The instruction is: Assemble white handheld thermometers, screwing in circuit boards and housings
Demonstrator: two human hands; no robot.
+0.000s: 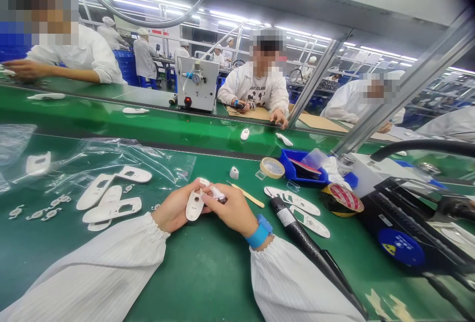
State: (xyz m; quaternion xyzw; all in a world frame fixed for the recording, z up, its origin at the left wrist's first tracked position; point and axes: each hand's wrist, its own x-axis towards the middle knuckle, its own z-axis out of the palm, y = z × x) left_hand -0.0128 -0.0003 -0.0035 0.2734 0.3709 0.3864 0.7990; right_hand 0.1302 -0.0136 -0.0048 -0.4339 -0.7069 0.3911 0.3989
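My left hand [175,205] is closed around a white plastic shell [194,207] with a dark round hole, held just above the green table. My right hand [233,209], with a blue band at the wrist, meets it from the right. Between its thumb and fingers sits a small white piece with a dark end [218,195], too small to name. Left of the hands lie several white plastic shells [111,211] with cut-outs, overlapping. Beside them are small white clip-like parts [52,213]. A little white cap [234,172] stands beyond my right hand.
Clear plastic bags [163,160] cover the back left. At right are a yellow-handled tool [252,198], tape rolls [342,199], a blue bin [302,166] and a black hose-like tool [297,233]. Behind runs a green conveyor [193,128] carrying white parts; co-workers sit beyond it.
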